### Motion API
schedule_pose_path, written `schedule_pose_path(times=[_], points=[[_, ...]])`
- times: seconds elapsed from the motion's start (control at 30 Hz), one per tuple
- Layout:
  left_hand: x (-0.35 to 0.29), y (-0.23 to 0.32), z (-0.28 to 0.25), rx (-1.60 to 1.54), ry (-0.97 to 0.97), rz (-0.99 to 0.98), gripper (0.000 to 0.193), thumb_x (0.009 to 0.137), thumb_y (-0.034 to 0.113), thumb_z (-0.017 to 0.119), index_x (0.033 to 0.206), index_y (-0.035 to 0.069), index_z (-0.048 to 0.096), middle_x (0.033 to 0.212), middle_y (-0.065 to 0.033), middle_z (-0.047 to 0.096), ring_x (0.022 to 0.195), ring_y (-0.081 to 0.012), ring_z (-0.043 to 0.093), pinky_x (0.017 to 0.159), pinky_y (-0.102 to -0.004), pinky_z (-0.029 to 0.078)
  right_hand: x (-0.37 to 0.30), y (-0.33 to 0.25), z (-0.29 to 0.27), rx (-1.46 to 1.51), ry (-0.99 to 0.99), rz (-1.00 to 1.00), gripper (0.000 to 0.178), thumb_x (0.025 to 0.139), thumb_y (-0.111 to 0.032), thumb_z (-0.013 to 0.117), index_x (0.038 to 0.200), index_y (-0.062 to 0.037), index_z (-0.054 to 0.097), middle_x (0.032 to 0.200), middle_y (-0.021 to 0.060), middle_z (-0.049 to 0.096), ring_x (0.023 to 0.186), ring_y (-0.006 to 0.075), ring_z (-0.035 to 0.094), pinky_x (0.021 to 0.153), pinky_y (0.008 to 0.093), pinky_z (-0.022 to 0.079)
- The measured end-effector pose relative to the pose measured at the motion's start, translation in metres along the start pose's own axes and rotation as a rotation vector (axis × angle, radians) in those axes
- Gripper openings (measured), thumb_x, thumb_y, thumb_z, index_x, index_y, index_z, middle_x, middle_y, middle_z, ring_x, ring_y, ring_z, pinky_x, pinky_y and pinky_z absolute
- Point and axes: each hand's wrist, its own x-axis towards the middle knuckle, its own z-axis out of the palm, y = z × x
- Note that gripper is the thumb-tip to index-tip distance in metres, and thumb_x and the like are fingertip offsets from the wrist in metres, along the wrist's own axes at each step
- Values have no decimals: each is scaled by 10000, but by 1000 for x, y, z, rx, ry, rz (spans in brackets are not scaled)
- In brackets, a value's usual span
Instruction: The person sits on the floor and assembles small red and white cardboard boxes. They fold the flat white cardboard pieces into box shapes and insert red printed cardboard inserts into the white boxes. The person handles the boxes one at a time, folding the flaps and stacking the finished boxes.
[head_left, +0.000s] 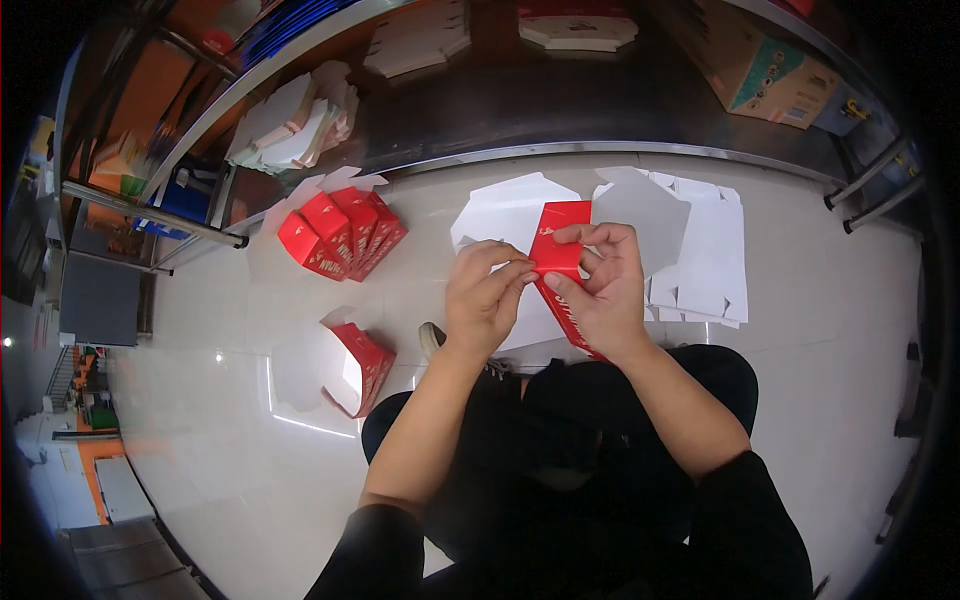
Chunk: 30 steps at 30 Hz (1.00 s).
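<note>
Between my hands is a red cardboard box [562,217], partly folded, its white inner flaps spreading to both sides. My left hand [487,295] pinches the box's near left edge with thumb and fingertips. On the other side my right hand [612,290] grips the red panel, thumb in front and fingers curled over the top. Flat white card blanks [705,250] lie stacked on the floor just right of the box. To the left stands a row of folded red boxes [340,235], nested together. Nearer to me sits a single red box [368,365] with its white inside showing.
A dark metal shelf [600,115] runs across the far side, with steel legs [880,180] at the right. It carries stacked white card pieces [290,120] and a brown carton [780,85]. Glossy pale tiles [220,430] cover the floor. My crossed legs are close below my hands.
</note>
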Motion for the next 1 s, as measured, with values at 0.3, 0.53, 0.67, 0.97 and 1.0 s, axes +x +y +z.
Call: schedule_pose_path(times=[0.3, 0.53, 0.67, 0.97, 1.0], points=[[-12, -17, 12, -212, -43, -131, 663, 707, 106, 852, 1293, 101, 542, 1194, -114, 617, 1167, -313, 592, 1093, -476, 407, 6, -8, -6, -32, 20, 18, 561, 796, 168, 685, 1200, -65, 372, 1225, 127, 473, 1135, 240, 600, 912, 329, 587], [-24, -12, 35, -996, -219, -785, 1110, 737, 168, 796, 1582, 136, 77, 1421, -164, 454, 1264, -279, 524, 1070, -422, 425, 17, -8, -11, 27, 60, 63, 741, 789, -15, 802, 1331, -45, 298, 1274, 128, 429, 1139, 294, 588, 950, 396, 554], [-21, -38, 27, -1145, 6, -1143, 761, 877, 423, 633, 1493, 161, 273, 1330, -99, 507, 1198, -253, 547, 1010, -451, 454, 10, -17, -2, -382, -70, 244, 647, 837, -78, 792, 1351, -36, 402, 1291, 127, 513, 1070, 221, 628, 892, 353, 544], [-6, -15, -1, -824, -112, -1016, 1014, 858, 687, 605, 1603, 241, 80, 1622, -150, 165, 1358, -358, 410, 969, -575, 472, 13, -25, -11, -79, -174, 550, 251, 1003, -178, 602, 1155, 17, 641, 995, 73, 705, 925, 146, 666, 856, 292, 522], [-6, -8, -3, -767, -177, -895, 1038, 850, 662, 637, 1605, 234, 67, 1633, -155, 128, 1364, -353, 402, 972, -549, 482, 14, -25, -10, -78, -151, 487, 240, 1004, -170, 599, 1151, 14, 646, 1000, 71, 707, 923, 149, 669, 856, 289, 521]])
